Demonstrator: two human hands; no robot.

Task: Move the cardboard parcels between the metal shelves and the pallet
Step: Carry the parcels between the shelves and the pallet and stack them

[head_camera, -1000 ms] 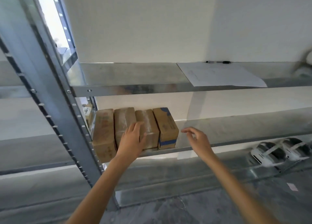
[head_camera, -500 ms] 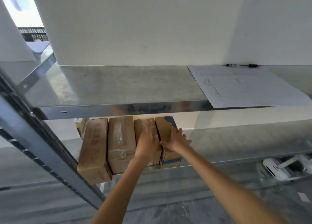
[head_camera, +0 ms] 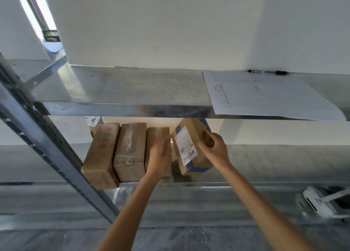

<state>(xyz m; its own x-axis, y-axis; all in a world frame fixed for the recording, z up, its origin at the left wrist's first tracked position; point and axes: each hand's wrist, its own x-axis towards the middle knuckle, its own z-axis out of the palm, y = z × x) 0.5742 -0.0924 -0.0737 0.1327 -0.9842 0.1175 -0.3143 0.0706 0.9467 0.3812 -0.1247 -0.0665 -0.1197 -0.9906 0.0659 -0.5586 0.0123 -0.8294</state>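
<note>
Though flush in its row moments ago, the blue-printed cardboard parcel (head_camera: 189, 143) now tilts out mid-frame, gripped by the right hand (head_camera: 214, 150), likely pallet-bound; the flat left hand (head_camera: 160, 154) steadies its brown cardboard neighbour (head_camera: 155, 135).

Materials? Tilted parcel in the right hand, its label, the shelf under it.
The tilted parcel looks like brown matte cardboard, blue print at one end. Its label seems white paper, barcode printed. The shelf is bare grey metal, likely galvanised steel: dull sheen, soft reflections.
</note>
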